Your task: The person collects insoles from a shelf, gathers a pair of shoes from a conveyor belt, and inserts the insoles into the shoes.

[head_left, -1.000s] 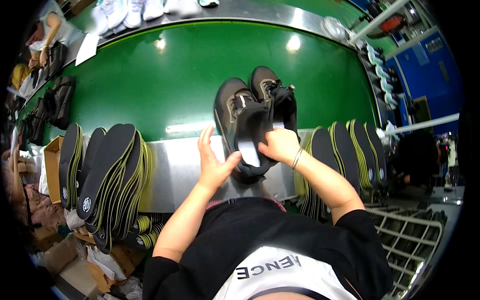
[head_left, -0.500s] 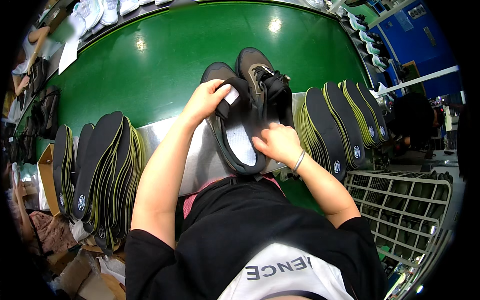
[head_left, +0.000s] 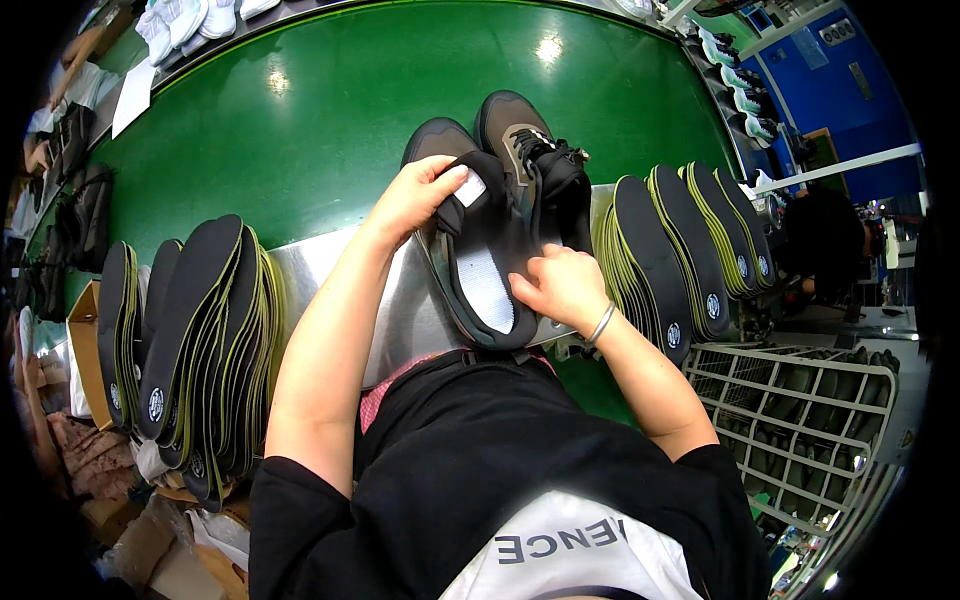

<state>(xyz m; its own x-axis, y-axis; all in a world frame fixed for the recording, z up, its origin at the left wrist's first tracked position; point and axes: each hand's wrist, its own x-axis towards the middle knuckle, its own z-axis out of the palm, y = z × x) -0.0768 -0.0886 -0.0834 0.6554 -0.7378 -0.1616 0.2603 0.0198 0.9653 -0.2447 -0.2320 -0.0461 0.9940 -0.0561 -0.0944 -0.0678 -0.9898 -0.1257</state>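
A brown-and-black shoe (head_left: 520, 332) lies open toward me, with a white footbed (head_left: 484, 288) visible inside. My left hand (head_left: 412, 202) pinches its black tongue (head_left: 486, 168), which carries a small white label, and folds it back. Closed at the shoe's right collar is my right hand (head_left: 562, 288), with a bracelet on the wrist. The thumb reaches the opening's edge; the fingertips are hidden, so their exact grip is unclear. Beside this shoe, on its right, sits a matching laced shoe (head_left: 508, 118), toe pointing away.
Stacks of black insoles with yellow-green edges stand on the left (head_left: 190, 330) and right (head_left: 650, 260) of the metal ledge (head_left: 335, 270). Beyond lies a green work surface (head_left: 300, 150). A wire basket (head_left: 800, 430) of dark items is at lower right. Another person's arm shows far left.
Both hands keep nearly the same places at the shoe. The whole view has shifted slightly.
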